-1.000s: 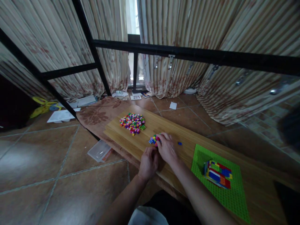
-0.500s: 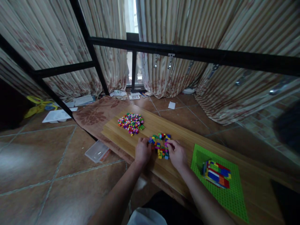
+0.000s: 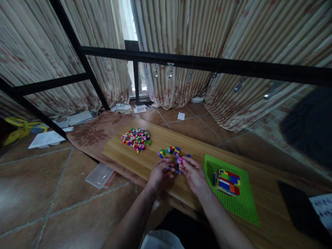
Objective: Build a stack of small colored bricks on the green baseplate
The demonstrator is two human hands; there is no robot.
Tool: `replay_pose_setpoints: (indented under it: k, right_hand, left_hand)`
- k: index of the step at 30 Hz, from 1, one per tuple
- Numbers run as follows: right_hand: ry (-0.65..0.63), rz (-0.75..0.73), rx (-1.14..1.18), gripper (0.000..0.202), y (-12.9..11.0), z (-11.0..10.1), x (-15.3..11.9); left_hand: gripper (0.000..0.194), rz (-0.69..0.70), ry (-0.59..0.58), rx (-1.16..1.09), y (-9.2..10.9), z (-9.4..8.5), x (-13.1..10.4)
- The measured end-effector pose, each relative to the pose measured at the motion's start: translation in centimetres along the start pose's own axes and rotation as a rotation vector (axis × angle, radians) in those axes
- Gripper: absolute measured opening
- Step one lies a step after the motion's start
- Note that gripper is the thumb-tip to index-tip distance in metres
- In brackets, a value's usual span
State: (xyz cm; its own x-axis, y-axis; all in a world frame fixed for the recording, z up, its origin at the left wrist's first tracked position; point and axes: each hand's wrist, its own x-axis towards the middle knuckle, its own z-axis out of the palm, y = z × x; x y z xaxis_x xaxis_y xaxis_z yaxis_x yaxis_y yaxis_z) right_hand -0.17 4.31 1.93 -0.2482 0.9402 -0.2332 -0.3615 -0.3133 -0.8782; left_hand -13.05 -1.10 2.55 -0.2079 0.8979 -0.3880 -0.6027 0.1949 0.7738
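Note:
Over the small spread of mixed bricks (image 3: 169,150) on the wooden table, my right hand (image 3: 194,174) pinches a pink-purple brick (image 3: 180,160) between thumb and fingertips. My left hand (image 3: 158,176) is beside it on the left, fingers curled; whether it holds a small piece cannot be made out. Both hands partly cover the bricks below them. A larger heap of small colourful bricks (image 3: 136,138) lies to the left. At the right, a block of red, blue, yellow and green bricks (image 3: 228,182) stands on a green studded baseplate (image 3: 246,204).
The wooden table (image 3: 160,133) runs diagonally, with a brown patterned cloth (image 3: 90,133) at its left end. A clear plastic box (image 3: 100,175) lies on the floor. A dark flat object (image 3: 298,204) and a written sheet (image 3: 321,207) are at the right.
My view has shifted right. My right hand has lifted with the pink-purple brick, and my left hand has moved in over the bricks' near side. A blue brick now shows apart at the right.

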Motion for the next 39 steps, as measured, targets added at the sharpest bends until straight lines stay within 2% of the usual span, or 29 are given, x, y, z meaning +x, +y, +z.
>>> replay_pose_setpoints:
  k: [2, 5, 8, 12, 15, 20, 23, 27, 31, 34, 39]
  right_hand:
    - [-0.052, -0.009, 0.02, 0.025, -0.2, 0.3, -0.6]
    - [-0.07, -0.053, 0.012, 0.024, -0.1, 0.6, -1.0]
    - [0.0, -0.113, -0.056, 0.024, 0.4, 0.8, -1.1]
    - [0.093, -0.159, -0.142, 0.027, 0.9, 0.7, -0.9]
    - [0.147, -0.089, -0.097, 0.03, 0.6, 0.4, -0.2]
    - [0.147, 0.046, -0.088, 0.034, -0.3, -0.4, 1.3]
    - [0.178, 0.028, -0.109, 0.035, -0.2, -0.9, 1.9]
    - [0.203, 0.0, -0.167, 0.036, 0.5, -1.3, 2.3]
    - [0.21, -0.045, -0.243, 0.037, 1.1, -1.8, 2.6]
    - [0.18, -0.105, -0.453, 0.031, 1.0, -2.4, 3.0]
    - [0.026, -0.304, -1.034, 0.021, -0.3, -1.9, 4.2]
  left_hand:
    - [0.029, 0.033, -0.051, 0.113, -0.2, 1.3, -0.2]
    - [0.029, 0.224, -0.023, 0.355, -0.5, 2.5, -0.4]
    - [0.022, 0.401, 0.029, 0.548, -0.8, 2.7, -0.6]
    - [0.016, 0.489, 0.034, 0.828, -1.0, 2.1, -0.8]
    - [0.013, 0.484, 0.037, 0.926, -1.0, 1.6, -0.8]
    - [0.019, 0.424, 0.12, 0.908, -0.3, 0.4, 0.6]
    - [0.021, 0.409, 0.17, 1.068, 0.8, -0.1, 2.1]
    - [0.019, 0.385, 0.18, 1.339, 2.1, 0.2, 3.8]
    - [0.022, 0.373, 0.171, 1.44, 2.6, 0.3, 4.5]
    - [0.024, 0.386, 0.168, 1.417, 3.0, 0.0, 4.6]
    - [0.027, 0.316, 0.201, 1.363, 3.8, -1.1, 4.8]
